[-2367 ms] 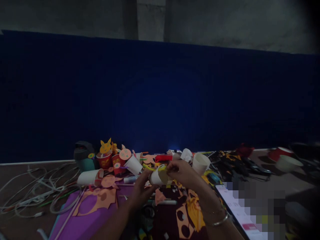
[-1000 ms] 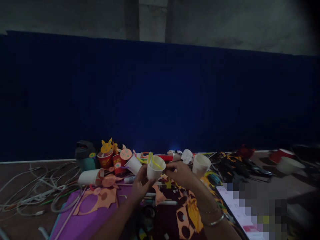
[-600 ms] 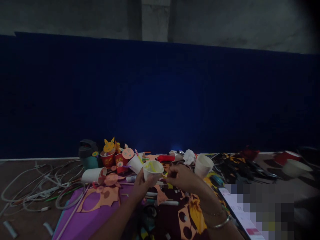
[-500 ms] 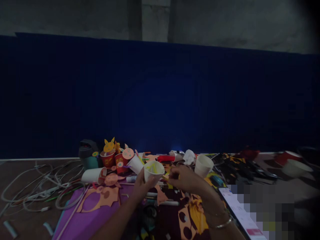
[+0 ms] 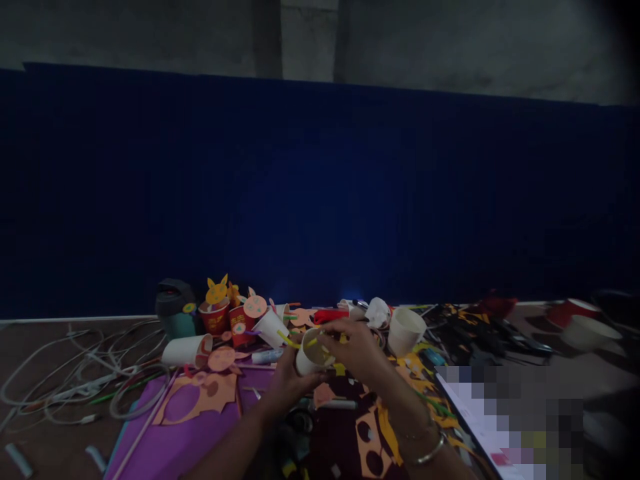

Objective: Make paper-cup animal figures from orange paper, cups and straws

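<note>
A white paper cup [image 5: 311, 360] is gripped by my left hand [image 5: 287, 383], its mouth tipped up toward me. A narrow yellow strip [image 5: 289, 339] crosses the cup's left rim, one end sticking out to the left and the other inside the mouth. At the cup's far rim, my right hand [image 5: 350, 347] has its fingers pinched on the strip's inner end. Just behind, another white cup [image 5: 271, 328] leans over, and a larger white cup [image 5: 406, 333] stands to the right of my right hand.
Red cups with paper animal faces [image 5: 216, 313] stand behind to the left, beside a dark teal device [image 5: 176, 310]. Purple paper [image 5: 175, 440] bears an orange cut-out sheet [image 5: 220, 395]. White cables [image 5: 75, 373] tangle at left; a phone [image 5: 465, 413] lies at right.
My right hand has moved left and up to the cup's rim. The cup has tilted and shifted slightly right and down, and the yellow strip now sticks out past its left rim.
</note>
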Demonstrator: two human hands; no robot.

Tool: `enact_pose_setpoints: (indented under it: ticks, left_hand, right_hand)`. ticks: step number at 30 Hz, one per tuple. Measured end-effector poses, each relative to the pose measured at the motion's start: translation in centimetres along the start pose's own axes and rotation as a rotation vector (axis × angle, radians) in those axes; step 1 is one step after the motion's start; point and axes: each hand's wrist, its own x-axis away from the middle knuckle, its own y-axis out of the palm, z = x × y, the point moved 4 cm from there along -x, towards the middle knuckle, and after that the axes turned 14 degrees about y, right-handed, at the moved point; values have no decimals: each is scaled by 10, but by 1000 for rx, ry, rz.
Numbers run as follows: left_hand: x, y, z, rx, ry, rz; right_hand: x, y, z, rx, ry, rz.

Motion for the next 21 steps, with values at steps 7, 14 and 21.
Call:
enact_pose_setpoints:
  ticks: [7,14,21]
  left_hand:
    - [2,-3,-8,11,-15,61]
    - [3,-3,-4,39,-33,34]
    - [1,1,-3,94,-28,-32]
  right_hand:
    - [-5,-2,8,41,42,82]
    - [-3,-9,3,126,-24,148]
    - [-2,0,4,-3,-43,2]
